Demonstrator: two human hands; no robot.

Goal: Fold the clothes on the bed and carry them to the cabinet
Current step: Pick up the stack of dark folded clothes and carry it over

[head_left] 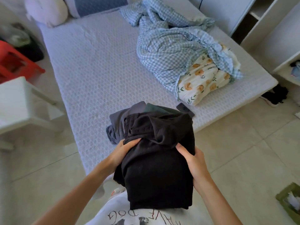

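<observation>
1. Head view: my left hand (pixel 125 152) and right hand (pixel 192 157) each keep a clamped grip on the stack of folded dark clothes (pixel 155 153), steadying it for carrying.
2. The stack is against my chest, above the bed's (pixel 97 70) near corner.
3. The cabinet (pixel 253 18) stands beyond the bed.

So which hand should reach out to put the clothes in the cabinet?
Probably the right hand: the cabinet stands on the right. But both it and the left hand grip the stack of clothes, so one letting go might tip it.
</observation>
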